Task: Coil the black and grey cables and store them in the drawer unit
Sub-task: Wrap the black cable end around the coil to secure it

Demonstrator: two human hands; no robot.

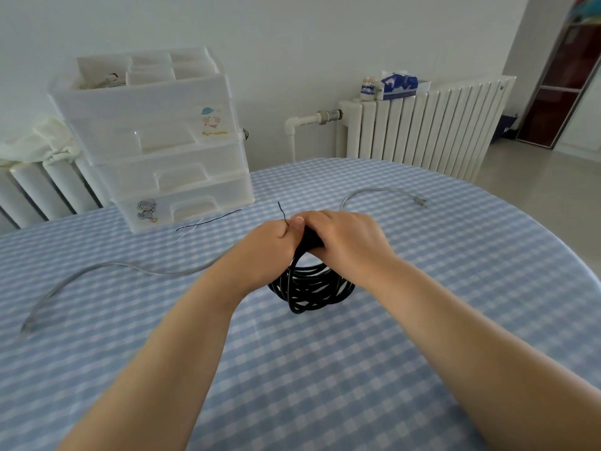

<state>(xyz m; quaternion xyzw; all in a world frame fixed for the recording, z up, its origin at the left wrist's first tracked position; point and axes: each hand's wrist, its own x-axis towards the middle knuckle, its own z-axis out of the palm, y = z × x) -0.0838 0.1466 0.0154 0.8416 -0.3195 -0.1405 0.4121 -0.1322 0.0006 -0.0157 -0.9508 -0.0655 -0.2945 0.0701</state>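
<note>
no legible text, labels, numbers

A checked table (325, 369) bears the drawer unit (162, 151), grey cable (97, 270) and thin ties (208, 219).

White wall (292, 34), ribbed radiator (422, 125) (tissue box (400, 86) on top), grey floor (536, 177).

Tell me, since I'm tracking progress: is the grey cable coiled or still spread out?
Spread out. The grey cable lies uncoiled across the tablecloth, untouched by either hand.
</note>
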